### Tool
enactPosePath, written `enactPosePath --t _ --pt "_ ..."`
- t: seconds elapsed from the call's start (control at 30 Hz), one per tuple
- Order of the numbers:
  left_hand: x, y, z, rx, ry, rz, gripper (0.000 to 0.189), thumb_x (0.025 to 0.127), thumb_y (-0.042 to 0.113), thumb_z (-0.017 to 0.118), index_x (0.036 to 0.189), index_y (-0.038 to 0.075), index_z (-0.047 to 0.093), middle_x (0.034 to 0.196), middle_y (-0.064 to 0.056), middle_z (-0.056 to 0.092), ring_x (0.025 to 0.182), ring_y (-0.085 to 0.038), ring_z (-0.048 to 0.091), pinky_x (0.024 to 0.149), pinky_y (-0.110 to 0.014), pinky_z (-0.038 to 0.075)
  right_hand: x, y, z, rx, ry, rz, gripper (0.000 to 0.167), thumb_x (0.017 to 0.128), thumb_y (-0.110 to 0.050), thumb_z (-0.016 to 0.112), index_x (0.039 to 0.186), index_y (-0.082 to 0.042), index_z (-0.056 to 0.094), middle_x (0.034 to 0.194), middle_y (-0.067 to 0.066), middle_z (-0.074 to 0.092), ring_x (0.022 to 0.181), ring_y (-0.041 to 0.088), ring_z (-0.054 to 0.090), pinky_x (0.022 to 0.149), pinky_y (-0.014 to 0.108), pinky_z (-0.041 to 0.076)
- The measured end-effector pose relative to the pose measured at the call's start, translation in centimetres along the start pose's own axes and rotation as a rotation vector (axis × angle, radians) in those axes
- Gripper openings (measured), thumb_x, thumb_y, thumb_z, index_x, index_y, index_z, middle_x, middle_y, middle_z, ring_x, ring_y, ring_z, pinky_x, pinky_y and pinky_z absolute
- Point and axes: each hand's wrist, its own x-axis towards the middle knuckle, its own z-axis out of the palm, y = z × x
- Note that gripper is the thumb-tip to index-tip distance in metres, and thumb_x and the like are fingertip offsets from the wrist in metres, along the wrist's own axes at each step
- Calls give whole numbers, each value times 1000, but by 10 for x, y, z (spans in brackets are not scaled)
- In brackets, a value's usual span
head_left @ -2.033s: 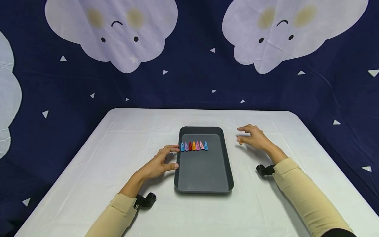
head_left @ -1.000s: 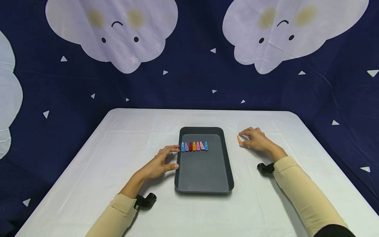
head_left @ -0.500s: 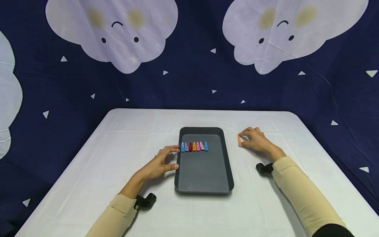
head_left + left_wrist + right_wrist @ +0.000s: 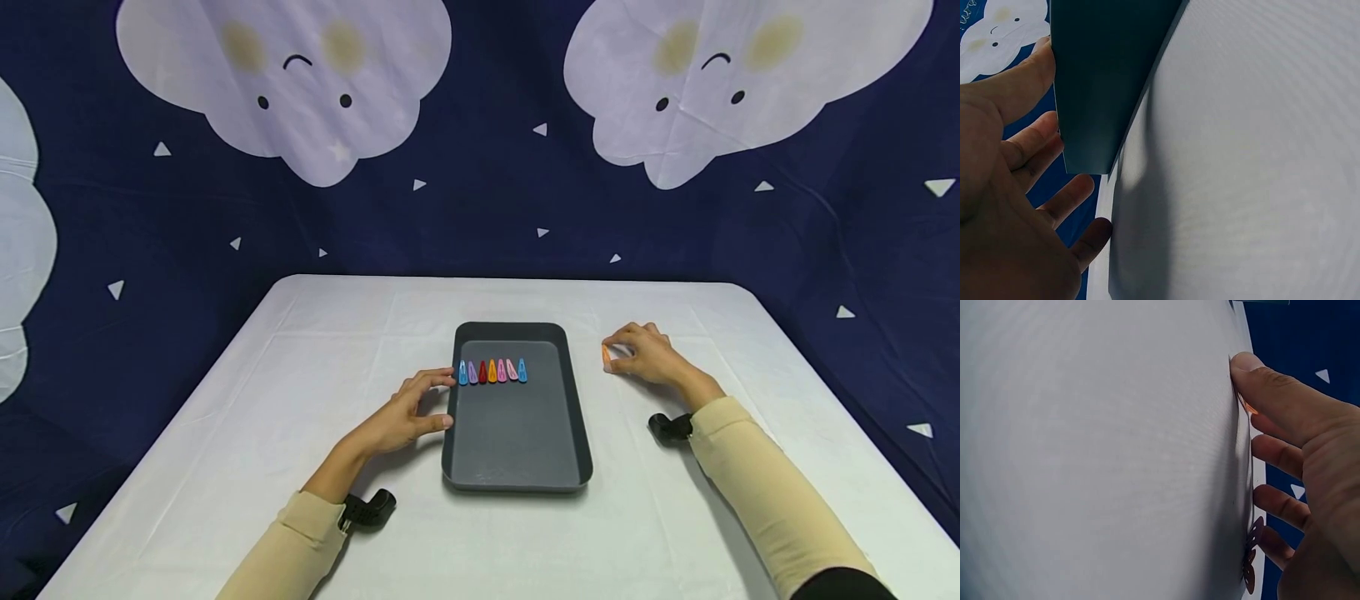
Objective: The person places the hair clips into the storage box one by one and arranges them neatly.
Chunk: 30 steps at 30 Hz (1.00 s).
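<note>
A dark grey rectangular tray (image 4: 517, 442) lies on the table. Across its upper part runs a row of several snap hair clips: blue, purple, a red hair clip (image 4: 482, 372), orange, two pinks and another blue hair clip (image 4: 522, 370). My left hand (image 4: 401, 412) touches the tray's left rim with thumb and fingertips, fingers extended; the left wrist view shows them against the tray's outer wall (image 4: 1094, 87). Right of the tray, my right hand (image 4: 645, 352) pinches an orange hair clip (image 4: 606, 355) between thumb and index finger, close to the tabletop.
In the right wrist view, a purple piece (image 4: 1255, 531) and a reddish piece (image 4: 1249, 575) with cut-out shapes lie beyond the outer fingers. A white cloth covers the table (image 4: 300, 358). Behind it hangs a dark blue backdrop (image 4: 480, 225) with clouds.
My right hand has come down a little and closed its thumb and index finger on the orange hair clip. The left hand and the tray stay put.
</note>
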Motion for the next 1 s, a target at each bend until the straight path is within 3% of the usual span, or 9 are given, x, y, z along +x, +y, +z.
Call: enactPosePath --t 0.3,0.5,0.7,1.0 --pt "0 2 0 -2 -1 -7 55 85 23 69 133 9 47 152 -5 33 139 -34 24 109 -62 16 -1 -2 -3 27 53 -6 47 78 -30 75 118 -9 64 118 15 62 107 29 47 86 46 30" --pt "0 2 0 0 2 -16 54 85 23 69 132 9 47 152 -5 33 139 -34 23 109 -64 14 -2 -10 -7 63 51 -19 47 82 -30 73 121 -7 62 119 16 64 114 33 50 97 54 28" --pt "-1 2 -1 1 -2 -19 54 85 24 69 132 9 47 152 -4 33 140 -34 23 109 -63 13 -2 -26 -13 141 73 -23 49 82 -33 73 122 -6 62 116 17 63 114 33 50 105 60 20" --pt "-1 2 -2 -5 -12 -31 57 85 29 69 134 10 47 152 -2 33 140 -32 22 110 -62 14 0 -53 -16 159 113 -62 50 79 -31 75 121 -8 62 113 15 63 110 32 52 102 60 23"
